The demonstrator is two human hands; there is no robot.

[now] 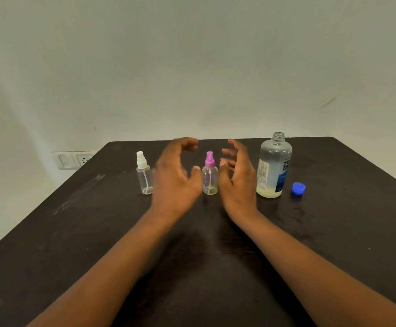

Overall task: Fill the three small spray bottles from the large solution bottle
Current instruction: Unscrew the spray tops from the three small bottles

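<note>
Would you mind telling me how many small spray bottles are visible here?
2: white-capped bottle at left, pink-capped bottle between the hands. A third may be hidden behind the left hand.

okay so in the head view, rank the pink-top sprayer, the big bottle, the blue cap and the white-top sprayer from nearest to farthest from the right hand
1. Pink-top sprayer, just left of the right hand.
2. Big bottle, just to its right.
3. Blue cap, beyond the bottle.
4. White-top sprayer, far left, past the left hand.

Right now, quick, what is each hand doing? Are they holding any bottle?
Left hand: open, fingers loosely spread, holding nothing.
Right hand: open, holding nothing, beside the small clear pink-capped spray bottle.
</note>
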